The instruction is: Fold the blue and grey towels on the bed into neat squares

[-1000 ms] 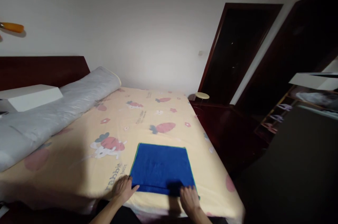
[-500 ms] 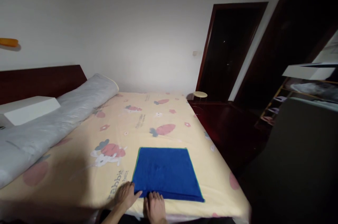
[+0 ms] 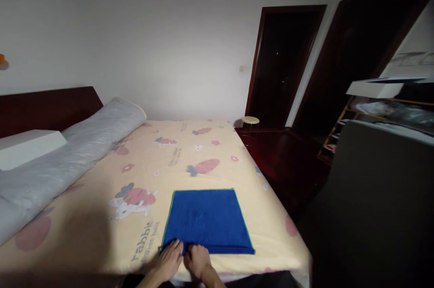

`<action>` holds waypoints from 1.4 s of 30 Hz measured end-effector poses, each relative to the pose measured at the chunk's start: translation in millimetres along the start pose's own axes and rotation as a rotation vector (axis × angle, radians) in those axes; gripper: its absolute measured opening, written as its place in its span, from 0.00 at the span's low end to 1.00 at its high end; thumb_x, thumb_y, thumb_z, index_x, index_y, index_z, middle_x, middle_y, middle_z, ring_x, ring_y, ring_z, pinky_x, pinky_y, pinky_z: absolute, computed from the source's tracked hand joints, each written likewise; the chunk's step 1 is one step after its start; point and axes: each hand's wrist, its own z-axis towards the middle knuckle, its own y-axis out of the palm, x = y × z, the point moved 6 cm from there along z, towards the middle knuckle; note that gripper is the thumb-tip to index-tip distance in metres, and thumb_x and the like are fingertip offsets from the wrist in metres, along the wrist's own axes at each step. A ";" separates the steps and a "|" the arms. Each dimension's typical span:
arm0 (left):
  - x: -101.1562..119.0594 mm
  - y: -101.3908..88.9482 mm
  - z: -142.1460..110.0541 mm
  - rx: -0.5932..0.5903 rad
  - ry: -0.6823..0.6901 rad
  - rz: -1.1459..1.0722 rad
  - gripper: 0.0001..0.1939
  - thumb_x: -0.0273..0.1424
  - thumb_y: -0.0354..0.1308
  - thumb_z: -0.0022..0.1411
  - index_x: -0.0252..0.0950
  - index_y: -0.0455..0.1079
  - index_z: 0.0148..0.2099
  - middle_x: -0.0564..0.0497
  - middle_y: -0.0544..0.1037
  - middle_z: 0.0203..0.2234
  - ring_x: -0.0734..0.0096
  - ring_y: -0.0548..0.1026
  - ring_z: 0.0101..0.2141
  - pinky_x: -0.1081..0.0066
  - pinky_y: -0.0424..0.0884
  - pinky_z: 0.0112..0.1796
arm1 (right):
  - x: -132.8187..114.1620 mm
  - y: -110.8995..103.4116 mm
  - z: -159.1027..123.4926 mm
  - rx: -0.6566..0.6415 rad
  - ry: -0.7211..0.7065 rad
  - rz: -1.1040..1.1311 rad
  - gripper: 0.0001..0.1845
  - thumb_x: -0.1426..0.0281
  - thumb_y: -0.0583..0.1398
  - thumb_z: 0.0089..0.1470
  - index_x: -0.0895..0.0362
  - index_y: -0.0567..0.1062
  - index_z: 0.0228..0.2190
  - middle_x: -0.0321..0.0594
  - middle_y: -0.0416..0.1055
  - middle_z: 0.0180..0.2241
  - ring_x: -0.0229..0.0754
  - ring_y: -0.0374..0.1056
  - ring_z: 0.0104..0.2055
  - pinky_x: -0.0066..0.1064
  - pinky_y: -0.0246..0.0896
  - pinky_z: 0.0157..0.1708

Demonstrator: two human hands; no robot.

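Observation:
A blue towel [image 3: 206, 215] with thin green edging lies spread on the bed, and its near edge is folded over in a narrow strip. My left hand [image 3: 171, 257] is at the near left corner, its fingers curled over that strip. Close beside it, my right hand [image 3: 199, 257] grips the same edge with bent fingers. Both thumbs are mostly hidden. Right of my hands, the folded strip runs on untouched to the near right corner.
The bed [image 3: 135, 238] has a cream sheet printed with carrots and rabbits. A rolled grey quilt [image 3: 84, 143] and a white box [image 3: 30, 145] lie along the left side. A stool [image 3: 250, 120] stands past the far right corner; a dark panel [image 3: 379, 197] is at right.
My left hand has drawn its spread thumb in and closed on the towel's near edge. My right hand stays beside it, slightly shifted. The view has turned a little to the right.

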 end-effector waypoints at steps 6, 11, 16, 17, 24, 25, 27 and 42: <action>-10.7 -19.8 -7.1 0.071 -0.020 -0.023 0.21 0.40 0.41 0.68 0.45 0.66 0.57 0.49 0.70 0.59 0.64 0.65 0.60 0.65 0.60 0.59 | 63.5 -26.7 -20.7 0.137 0.051 -0.057 0.17 0.75 0.51 0.56 0.58 0.75 0.42 0.49 0.77 0.40 0.51 0.73 0.44 0.37 0.63 0.42; -3.9 -21.8 -7.0 0.040 -0.031 -0.013 0.24 0.41 0.42 0.66 0.40 0.65 0.60 0.45 0.68 0.61 0.61 0.63 0.61 0.63 0.59 0.60 | 139.4 -44.7 -43.3 0.262 0.055 -0.195 0.15 0.75 0.49 0.59 0.55 0.74 0.38 0.45 0.75 0.39 0.49 0.69 0.45 0.38 0.57 0.47; -7.2 -16.4 -5.1 0.029 -0.033 -0.036 0.25 0.41 0.45 0.64 0.40 0.63 0.61 0.45 0.67 0.61 0.59 0.62 0.62 0.61 0.57 0.60 | 183.1 -51.8 -60.5 0.298 0.034 -0.278 0.14 0.74 0.48 0.61 0.54 0.73 0.37 0.43 0.73 0.38 0.47 0.67 0.43 0.37 0.56 0.45; -8.2 -15.1 -4.4 0.032 -0.036 -0.040 0.25 0.40 0.45 0.64 0.40 0.64 0.60 0.45 0.68 0.61 0.59 0.62 0.62 0.61 0.57 0.60 | 186.5 -52.9 -62.9 0.301 0.037 -0.262 0.14 0.74 0.48 0.62 0.54 0.73 0.37 0.43 0.73 0.38 0.47 0.67 0.43 0.37 0.56 0.45; -9.1 -12.9 -3.3 0.030 -0.039 -0.040 0.21 0.40 0.45 0.64 0.42 0.67 0.56 0.47 0.73 0.54 0.60 0.65 0.59 0.63 0.59 0.57 | 203.7 -58.7 -83.3 0.319 0.082 -0.016 0.15 0.61 0.56 0.58 0.53 0.72 0.44 0.45 0.72 0.45 0.51 0.66 0.49 0.41 0.58 0.49; -8.5 -14.0 -3.7 0.035 -0.037 -0.040 0.21 0.40 0.45 0.64 0.42 0.67 0.56 0.46 0.73 0.54 0.60 0.66 0.58 0.63 0.59 0.57 | 209.0 -58.5 -85.5 0.300 0.113 0.011 0.14 0.62 0.55 0.58 0.53 0.73 0.43 0.44 0.72 0.44 0.50 0.67 0.49 0.40 0.58 0.49; -7.8 -15.9 -4.3 0.044 -0.038 -0.042 0.21 0.40 0.44 0.64 0.42 0.67 0.55 0.46 0.73 0.54 0.60 0.66 0.58 0.63 0.60 0.56 | 219.1 -58.4 -87.0 0.263 0.180 0.056 0.12 0.64 0.53 0.58 0.53 0.74 0.39 0.43 0.73 0.42 0.49 0.68 0.48 0.39 0.59 0.47; -14.1 -22.7 -8.9 0.034 -0.098 0.022 0.30 0.40 0.46 0.60 0.35 0.63 0.62 0.42 0.67 0.61 0.58 0.64 0.61 0.61 0.59 0.59 | 235.4 -66.5 -87.3 0.346 0.422 -0.114 0.14 0.62 0.56 0.59 0.53 0.73 0.43 0.46 0.72 0.44 0.52 0.66 0.49 0.41 0.57 0.46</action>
